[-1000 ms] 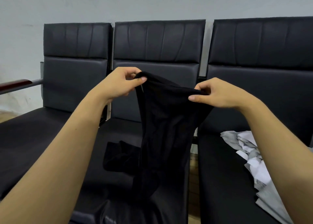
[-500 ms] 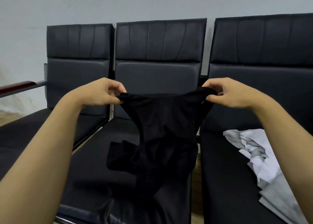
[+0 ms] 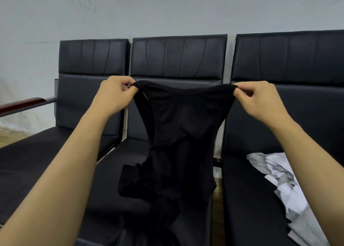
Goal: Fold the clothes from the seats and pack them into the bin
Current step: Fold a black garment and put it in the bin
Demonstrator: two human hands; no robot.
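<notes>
A black garment (image 3: pixel 183 126) hangs stretched in the air in front of the middle seat (image 3: pixel 119 171). My left hand (image 3: pixel 116 95) pinches its top edge at the left corner. At the right corner my right hand (image 3: pixel 260 100) pinches the same edge. The top edge sags a little between the two hands. The lower part of the garment trails down and bunches on the middle seat cushion. A crumpled white and grey garment (image 3: pixel 284 188) lies on the right seat (image 3: pixel 247 199), under my right forearm. No bin is in view.
Three black padded seats stand in a row against a pale wall (image 3: pixel 167 9). The left seat (image 3: pixel 37 152) has a dark wooden armrest (image 3: pixel 22 104) at its far left. A strip of wooden floor (image 3: pixel 217 195) shows through the gap between the middle and right seats.
My hands have moved apart and risen, drawing the black garment's top edge wide and taut. One second ago the hands were close together with the cloth bunched between them.
</notes>
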